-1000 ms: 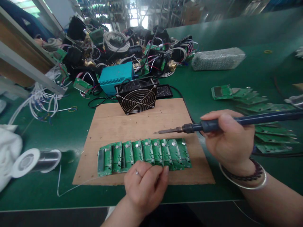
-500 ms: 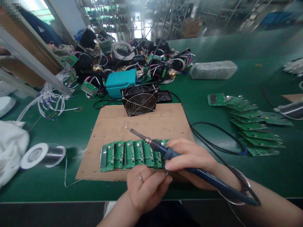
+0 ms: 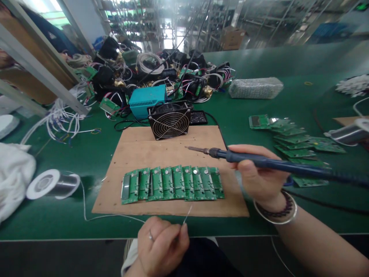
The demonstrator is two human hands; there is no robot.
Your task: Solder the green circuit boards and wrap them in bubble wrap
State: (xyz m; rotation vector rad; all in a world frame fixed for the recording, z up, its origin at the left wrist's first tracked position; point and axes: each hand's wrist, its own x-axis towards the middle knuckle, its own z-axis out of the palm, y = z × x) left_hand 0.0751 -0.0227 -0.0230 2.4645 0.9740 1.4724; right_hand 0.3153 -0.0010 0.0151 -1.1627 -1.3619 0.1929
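Observation:
My right hand (image 3: 258,175) grips a blue-handled soldering iron (image 3: 259,161), its metal tip pointing left above the brown board (image 3: 173,154). A row of several overlapping green circuit boards (image 3: 173,183) lies on that board, below the tip. My left hand (image 3: 161,246) is at the table's near edge, fingers pinched on a thin solder wire (image 3: 187,213) whose end sticks up toward the circuit boards. The wire trails left to a solder spool (image 3: 52,184).
A small black fan (image 3: 169,121) and a teal box (image 3: 147,100) stand behind the brown board. Tangled cables and parts are heaped at the back. More green circuit boards (image 3: 296,146) are stacked at right. White cloth (image 3: 14,177) lies at left. A bubble-wrapped packet (image 3: 255,88) lies beyond.
My right hand has swung the soldering iron from low over the circuit boards up and to the right. My left hand has drawn back off the boards to the table edge with the wire.

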